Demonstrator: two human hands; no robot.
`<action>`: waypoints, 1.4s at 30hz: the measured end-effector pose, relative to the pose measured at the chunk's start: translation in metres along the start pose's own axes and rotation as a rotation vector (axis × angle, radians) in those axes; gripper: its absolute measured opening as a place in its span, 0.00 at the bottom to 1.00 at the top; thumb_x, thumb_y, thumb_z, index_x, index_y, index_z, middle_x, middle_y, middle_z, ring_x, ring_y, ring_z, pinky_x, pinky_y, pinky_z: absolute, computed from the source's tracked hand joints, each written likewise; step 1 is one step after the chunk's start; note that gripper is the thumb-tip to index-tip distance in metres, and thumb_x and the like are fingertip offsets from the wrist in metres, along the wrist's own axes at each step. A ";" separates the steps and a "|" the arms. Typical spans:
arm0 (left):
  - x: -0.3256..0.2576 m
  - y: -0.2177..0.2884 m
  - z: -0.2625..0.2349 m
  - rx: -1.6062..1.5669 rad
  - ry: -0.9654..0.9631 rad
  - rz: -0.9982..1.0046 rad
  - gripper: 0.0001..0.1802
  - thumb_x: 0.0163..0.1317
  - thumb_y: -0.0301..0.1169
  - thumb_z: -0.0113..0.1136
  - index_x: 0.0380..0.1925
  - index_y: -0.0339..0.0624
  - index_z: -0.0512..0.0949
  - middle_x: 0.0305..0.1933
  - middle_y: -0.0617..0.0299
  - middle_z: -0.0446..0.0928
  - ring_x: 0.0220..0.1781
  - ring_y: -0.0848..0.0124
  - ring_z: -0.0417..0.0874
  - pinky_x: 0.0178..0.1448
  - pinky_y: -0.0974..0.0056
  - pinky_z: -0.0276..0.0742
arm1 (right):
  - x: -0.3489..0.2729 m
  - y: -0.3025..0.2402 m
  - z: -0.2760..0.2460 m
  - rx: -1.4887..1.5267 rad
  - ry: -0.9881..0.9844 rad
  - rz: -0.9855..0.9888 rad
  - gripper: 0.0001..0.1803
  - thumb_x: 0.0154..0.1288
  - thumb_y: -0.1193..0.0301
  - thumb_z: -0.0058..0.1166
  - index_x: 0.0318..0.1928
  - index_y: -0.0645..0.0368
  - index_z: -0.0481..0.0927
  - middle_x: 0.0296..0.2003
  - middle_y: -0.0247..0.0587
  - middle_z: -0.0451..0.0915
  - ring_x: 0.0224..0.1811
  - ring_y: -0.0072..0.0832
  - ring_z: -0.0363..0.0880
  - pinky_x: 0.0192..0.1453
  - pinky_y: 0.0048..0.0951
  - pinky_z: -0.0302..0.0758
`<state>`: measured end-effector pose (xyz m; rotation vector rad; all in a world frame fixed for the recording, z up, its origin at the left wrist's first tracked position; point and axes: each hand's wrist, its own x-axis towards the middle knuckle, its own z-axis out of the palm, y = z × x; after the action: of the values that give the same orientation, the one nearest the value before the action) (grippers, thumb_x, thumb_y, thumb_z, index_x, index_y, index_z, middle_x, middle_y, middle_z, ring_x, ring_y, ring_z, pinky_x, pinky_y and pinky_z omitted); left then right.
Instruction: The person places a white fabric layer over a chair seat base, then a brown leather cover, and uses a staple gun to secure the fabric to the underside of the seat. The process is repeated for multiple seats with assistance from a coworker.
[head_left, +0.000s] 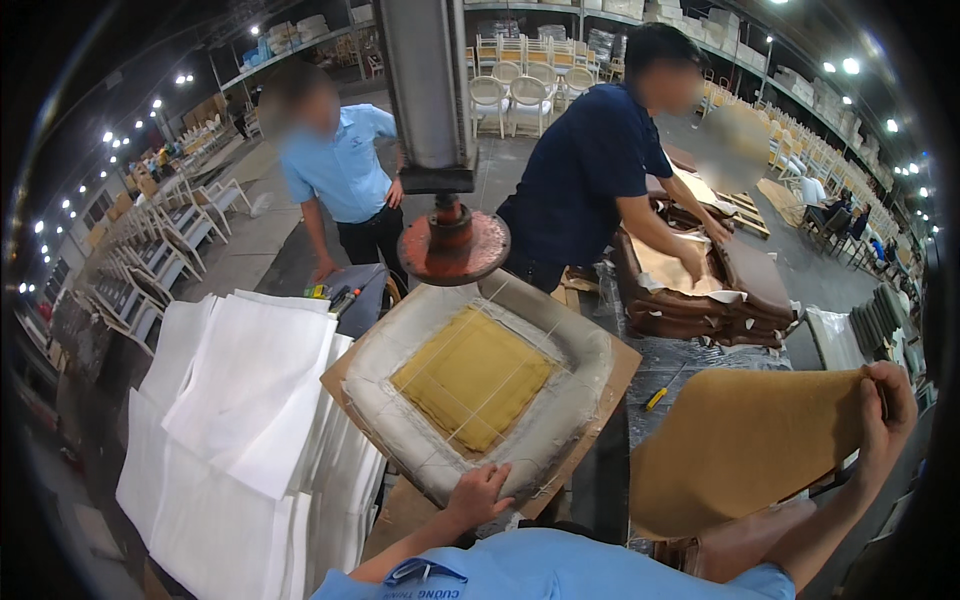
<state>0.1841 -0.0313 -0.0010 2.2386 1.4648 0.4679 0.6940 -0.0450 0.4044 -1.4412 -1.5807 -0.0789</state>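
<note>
In my right hand (886, 408), out at the right, is a thin tan panel (745, 440) with rounded corners. The fingers close on its upper right corner, and the panel hangs tilted above the table. My left hand (480, 495) lies on the near rim of a square grey-white form (580, 385), its fingers flat against the surface. A yellow pad (475, 378) fills the form's sunken middle, with thin strings crossing over it. Beneath the form sits a brown board (335, 378). Directly above hangs a red round press plate (452, 248) on a grey column (425, 90), apart from the form.
White foam sheets (235, 400) are stacked at my left. A yellow-handled tool (657, 398) lies near the panel. Brown upholstered cushions (700, 310) are piled at back right, where a person in dark blue (580, 150) handles them. Another person in light blue (345, 165) stands at back left.
</note>
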 end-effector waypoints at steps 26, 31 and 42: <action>-0.031 -0.047 -0.023 0.017 -0.097 0.166 0.43 0.65 0.48 0.74 0.75 0.42 0.70 0.61 0.48 0.79 0.58 0.49 0.85 0.62 0.47 0.82 | -0.053 -0.094 0.057 0.144 -0.177 -0.253 0.23 0.68 0.60 0.74 0.50 0.62 0.78 0.40 0.37 0.75 0.33 0.23 0.72 0.39 0.24 0.69; -0.045 -0.057 -0.030 0.012 -0.121 0.179 0.42 0.66 0.49 0.72 0.76 0.46 0.70 0.62 0.51 0.79 0.61 0.50 0.84 0.63 0.45 0.81 | -0.045 -0.112 0.050 0.197 -0.280 -0.577 0.20 0.65 0.54 0.75 0.37 0.53 0.79 0.29 0.33 0.75 0.31 0.28 0.74 0.40 0.29 0.70; 0.060 0.026 -0.175 -1.088 0.008 0.490 0.42 0.79 0.49 0.65 0.83 0.41 0.61 0.74 0.49 0.78 0.74 0.59 0.80 0.76 0.55 0.74 | 0.031 -0.189 0.186 0.482 -1.088 -0.646 0.07 0.61 0.67 0.81 0.35 0.53 0.94 0.30 0.34 0.92 0.26 0.23 0.91 0.27 0.24 0.80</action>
<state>0.1412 0.0433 0.1649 1.6097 0.3902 1.0932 0.4403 0.0343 0.4245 -0.4995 -2.6435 0.7765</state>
